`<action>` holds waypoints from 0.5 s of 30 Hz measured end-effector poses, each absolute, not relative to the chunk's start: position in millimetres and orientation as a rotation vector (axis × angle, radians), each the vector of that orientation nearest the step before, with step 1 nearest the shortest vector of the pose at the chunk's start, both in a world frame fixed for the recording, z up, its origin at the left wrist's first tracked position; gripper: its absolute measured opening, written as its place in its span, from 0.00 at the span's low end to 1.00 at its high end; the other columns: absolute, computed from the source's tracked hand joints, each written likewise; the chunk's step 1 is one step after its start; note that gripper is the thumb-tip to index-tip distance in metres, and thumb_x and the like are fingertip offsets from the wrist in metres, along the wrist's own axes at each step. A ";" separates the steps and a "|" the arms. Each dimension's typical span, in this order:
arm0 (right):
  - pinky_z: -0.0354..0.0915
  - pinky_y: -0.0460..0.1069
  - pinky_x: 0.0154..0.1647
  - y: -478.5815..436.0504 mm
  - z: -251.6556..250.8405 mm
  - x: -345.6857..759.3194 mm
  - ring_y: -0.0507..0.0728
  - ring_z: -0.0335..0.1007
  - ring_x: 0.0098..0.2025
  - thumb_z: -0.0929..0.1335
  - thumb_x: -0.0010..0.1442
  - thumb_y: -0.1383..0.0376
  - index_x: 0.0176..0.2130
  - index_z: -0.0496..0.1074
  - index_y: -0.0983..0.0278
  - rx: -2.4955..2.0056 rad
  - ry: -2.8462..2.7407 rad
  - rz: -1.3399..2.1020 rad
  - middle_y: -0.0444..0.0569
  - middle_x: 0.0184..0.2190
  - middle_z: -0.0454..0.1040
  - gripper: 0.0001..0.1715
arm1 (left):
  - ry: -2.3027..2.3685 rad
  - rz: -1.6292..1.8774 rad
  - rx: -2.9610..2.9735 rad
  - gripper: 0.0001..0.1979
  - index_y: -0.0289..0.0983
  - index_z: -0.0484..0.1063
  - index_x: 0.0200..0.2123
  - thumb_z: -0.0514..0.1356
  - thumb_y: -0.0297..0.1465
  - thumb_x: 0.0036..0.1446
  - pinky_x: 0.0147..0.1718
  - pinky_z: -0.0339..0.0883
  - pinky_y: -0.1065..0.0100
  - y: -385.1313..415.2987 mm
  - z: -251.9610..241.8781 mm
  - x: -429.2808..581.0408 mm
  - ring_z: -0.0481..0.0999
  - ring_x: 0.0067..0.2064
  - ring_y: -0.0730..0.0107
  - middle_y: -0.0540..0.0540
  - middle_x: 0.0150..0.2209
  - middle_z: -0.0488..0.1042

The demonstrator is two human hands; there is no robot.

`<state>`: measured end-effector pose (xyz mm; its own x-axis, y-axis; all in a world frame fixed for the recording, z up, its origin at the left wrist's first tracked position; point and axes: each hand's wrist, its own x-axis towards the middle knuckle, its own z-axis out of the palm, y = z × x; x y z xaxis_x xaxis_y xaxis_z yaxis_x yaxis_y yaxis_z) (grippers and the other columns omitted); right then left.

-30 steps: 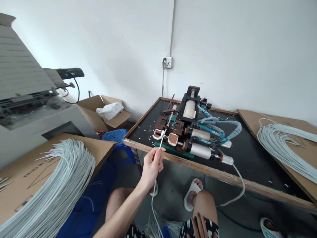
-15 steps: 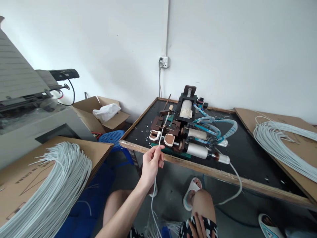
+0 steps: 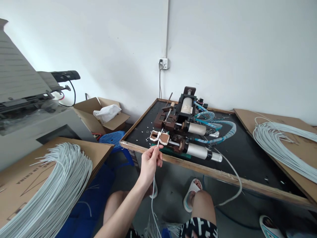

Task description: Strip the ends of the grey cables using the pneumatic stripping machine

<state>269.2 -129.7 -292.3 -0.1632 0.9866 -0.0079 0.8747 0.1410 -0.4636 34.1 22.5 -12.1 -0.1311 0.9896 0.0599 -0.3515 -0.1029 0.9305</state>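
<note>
**Left hand [image 3: 149, 163] holding a thin white insulated wire [image 3: 154, 195] at a wire-stripping machine.** The fingers [image 3: 154, 152] are clamped on the wire, whose upper end stands between two brown, white-edged clamp blocks [image 3: 164, 138] and whose lower length hangs towards the concrete floor [image 3: 170, 195]. The blocks belong to a pneumatic machine with silver cylinders [image 3: 196, 151] and blue-sleeved air hoses [image 3: 223, 132], mounted on a black, wood-framed tabletop [image 3: 223, 174] scattered with small white scraps [image 3: 146, 135]. Coiled bundles of white wire [image 3: 59, 186] lie on cardboard sheets [image 3: 292, 125] to either side.
</note>
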 end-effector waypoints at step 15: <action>0.66 0.63 0.56 -49.6 -299.4 299.6 0.64 0.77 0.50 0.67 0.64 0.54 0.44 0.79 0.60 -2.193 -1.867 0.695 0.56 0.40 0.81 0.16 | 1.188 1.496 1.294 0.17 0.32 0.75 0.41 0.57 0.42 0.66 0.20 0.57 0.74 18.4 -11.1 27.3 0.65 0.19 0.76 0.53 0.21 0.71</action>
